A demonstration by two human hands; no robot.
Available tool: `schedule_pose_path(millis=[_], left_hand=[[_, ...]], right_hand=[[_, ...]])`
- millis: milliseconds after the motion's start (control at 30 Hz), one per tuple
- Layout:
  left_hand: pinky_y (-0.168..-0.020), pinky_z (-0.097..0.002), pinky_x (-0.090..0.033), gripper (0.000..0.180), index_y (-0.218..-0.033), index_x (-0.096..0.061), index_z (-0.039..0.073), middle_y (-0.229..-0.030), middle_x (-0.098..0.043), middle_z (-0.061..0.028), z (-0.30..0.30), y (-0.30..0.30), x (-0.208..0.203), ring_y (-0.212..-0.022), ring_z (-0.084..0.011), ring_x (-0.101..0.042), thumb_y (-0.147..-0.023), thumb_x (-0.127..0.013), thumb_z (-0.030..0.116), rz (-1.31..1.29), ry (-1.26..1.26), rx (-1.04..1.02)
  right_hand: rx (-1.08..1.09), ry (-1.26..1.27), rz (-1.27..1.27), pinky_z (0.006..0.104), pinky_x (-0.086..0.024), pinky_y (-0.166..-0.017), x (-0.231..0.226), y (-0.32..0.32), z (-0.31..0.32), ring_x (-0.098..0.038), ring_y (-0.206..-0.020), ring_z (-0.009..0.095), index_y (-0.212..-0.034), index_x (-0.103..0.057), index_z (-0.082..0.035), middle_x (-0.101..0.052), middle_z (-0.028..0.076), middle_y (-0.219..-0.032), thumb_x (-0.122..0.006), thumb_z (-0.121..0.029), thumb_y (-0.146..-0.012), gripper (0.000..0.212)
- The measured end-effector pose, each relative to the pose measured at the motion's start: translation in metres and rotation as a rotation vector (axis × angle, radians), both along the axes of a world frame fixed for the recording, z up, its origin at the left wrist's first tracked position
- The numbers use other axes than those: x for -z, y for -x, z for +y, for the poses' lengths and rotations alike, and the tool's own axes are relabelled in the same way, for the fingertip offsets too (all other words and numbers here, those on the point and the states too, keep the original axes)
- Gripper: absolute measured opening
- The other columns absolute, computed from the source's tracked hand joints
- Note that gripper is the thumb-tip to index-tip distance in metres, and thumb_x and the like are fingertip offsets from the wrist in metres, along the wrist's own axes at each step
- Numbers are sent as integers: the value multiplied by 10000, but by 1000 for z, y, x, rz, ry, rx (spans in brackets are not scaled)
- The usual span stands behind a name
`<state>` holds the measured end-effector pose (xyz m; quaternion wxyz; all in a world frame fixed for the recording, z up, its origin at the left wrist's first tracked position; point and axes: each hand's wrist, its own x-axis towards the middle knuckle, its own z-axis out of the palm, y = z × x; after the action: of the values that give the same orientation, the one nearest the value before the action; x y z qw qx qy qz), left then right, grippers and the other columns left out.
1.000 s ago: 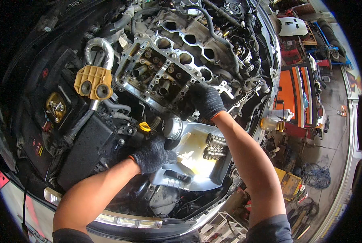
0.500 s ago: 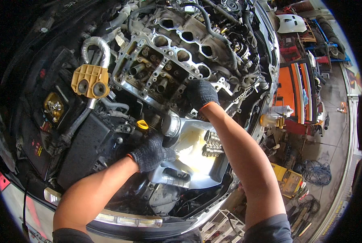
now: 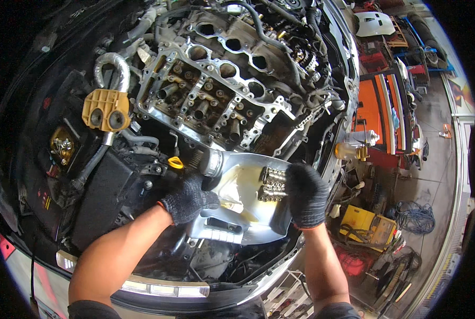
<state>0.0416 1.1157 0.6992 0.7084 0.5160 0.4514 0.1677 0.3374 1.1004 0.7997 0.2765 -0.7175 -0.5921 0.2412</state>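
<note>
A grey plastic jug (image 3: 251, 215) with one side cut away lies over the front of the engine bay, its ribbed cap toward the upper left. My left hand (image 3: 187, 198), in a dark knit glove, is closed on the jug's edge between cap and handle. Small shiny cylindrical metal parts (image 3: 272, 184) lie in rows inside the jug, beside a yellowish oily film. My right hand (image 3: 306, 195), gloved alike, is curled over the jug's right side, next to those parts; its fingertips are hidden. Beyond the jug sits the opened cylinder head (image 3: 205, 106), its bores and bolts exposed.
A yellow dipstick handle (image 3: 175, 162) stands near my left hand. Further left are a tan plastic mount (image 3: 105, 110) on a foil-wrapped pipe and a tray of small hardware (image 3: 63, 146). A spray can (image 3: 362, 138) stands at right, with a yellow machine (image 3: 369, 226) on the floor.
My right hand has drawn back from the cylinder head toward me, to the right side of the jug. My left hand keeps its hold. The whole view has shifted slightly.
</note>
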Motion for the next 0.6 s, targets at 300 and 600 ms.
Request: schedule_pose_path(millis=[300, 600], left_hand=[[-906, -454, -554, 537, -1228, -630, -66, -1087, -697, -241, 1, 5, 2, -1002, -360, -682, -813, -861, 184, 122, -386, 91], [-909, -416, -568, 316, -1133, -723, -28, -1088, -725, -198, -3, 6, 16, -964, -348, -706, -895, -790, 168, 104, -420, 111]], right_hand=[[-142, 128, -464, 514, -563, -785, 17, 31, 0, -701, -894, 412, -1096, -749, -140, -708, 175, -1033, -677, -206, -952, 174], [-323, 140, -609, 510, -513, -823, 16, 48, 4, -706, -826, 382, -1007, -713, -130, -683, 160, -985, -647, -196, -929, 122]])
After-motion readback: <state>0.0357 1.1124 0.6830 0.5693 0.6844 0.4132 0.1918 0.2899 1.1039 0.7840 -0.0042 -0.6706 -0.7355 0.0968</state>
